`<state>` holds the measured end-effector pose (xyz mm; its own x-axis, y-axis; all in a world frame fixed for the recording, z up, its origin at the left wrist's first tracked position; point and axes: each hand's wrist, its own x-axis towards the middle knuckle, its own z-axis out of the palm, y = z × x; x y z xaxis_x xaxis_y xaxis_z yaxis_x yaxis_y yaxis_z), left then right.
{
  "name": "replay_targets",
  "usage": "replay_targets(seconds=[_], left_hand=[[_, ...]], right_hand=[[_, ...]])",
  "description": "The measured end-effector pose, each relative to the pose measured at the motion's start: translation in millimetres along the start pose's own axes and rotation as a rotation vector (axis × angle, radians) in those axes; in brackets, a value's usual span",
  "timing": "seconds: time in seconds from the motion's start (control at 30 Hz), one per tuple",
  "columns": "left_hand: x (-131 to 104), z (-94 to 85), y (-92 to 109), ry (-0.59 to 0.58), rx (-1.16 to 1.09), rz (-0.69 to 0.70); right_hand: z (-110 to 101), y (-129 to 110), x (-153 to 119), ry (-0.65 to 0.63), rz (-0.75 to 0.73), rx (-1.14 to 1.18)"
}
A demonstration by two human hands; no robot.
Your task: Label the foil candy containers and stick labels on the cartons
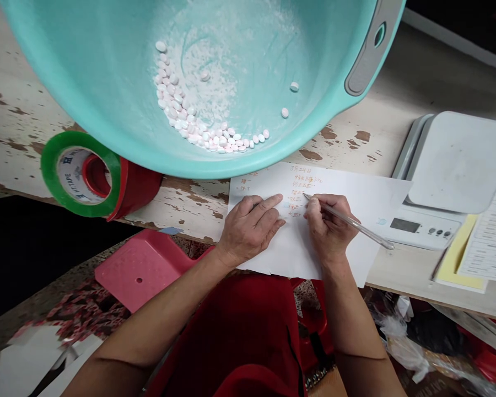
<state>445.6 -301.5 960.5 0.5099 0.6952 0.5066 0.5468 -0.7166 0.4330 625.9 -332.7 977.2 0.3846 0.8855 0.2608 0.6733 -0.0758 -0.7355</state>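
Note:
A white sheet of paper (pixel 289 248) with handwritten orange-brown notes lies at the table's front edge. My right hand (pixel 333 226) grips a clear-barrelled pen (pixel 357 225), its tip touching the paper beside the written lines. On the sheet's left part rests my left hand (pixel 252 226), fingers stretched toward the writing and holding nothing. Just beyond the paper stands a large turquoise basin (pixel 119 149), overlapping the sheet's far edge. Small pale pink tablets (pixel 177 105) and white powder lie inside it, mostly gathered along the near left side.
Left of the paper, a green tape roll (pixel 52 173) sits against a red cylindrical object (pixel 138 187). A white digital scale (pixel 454 160) stands at the right, beside yellow paper (pixel 454 264) and printed sheets (pixel 490 242). Below the table edge is a pink stool (pixel 149 264).

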Motion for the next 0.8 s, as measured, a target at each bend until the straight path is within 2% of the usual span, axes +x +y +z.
replay_targets(seconds=[0.17, 0.8], left_hand=[[-0.9, -0.2, -0.3, -0.012, -0.014, -0.006], [-2.0, -0.5, 0.2, -0.028, -0.019, -0.027]], right_hand=[[-0.6, 1.7, -1.6, 0.016, 0.021, 0.021], [-2.1, 2.2, -0.7, -0.023, -0.088, -0.039]])
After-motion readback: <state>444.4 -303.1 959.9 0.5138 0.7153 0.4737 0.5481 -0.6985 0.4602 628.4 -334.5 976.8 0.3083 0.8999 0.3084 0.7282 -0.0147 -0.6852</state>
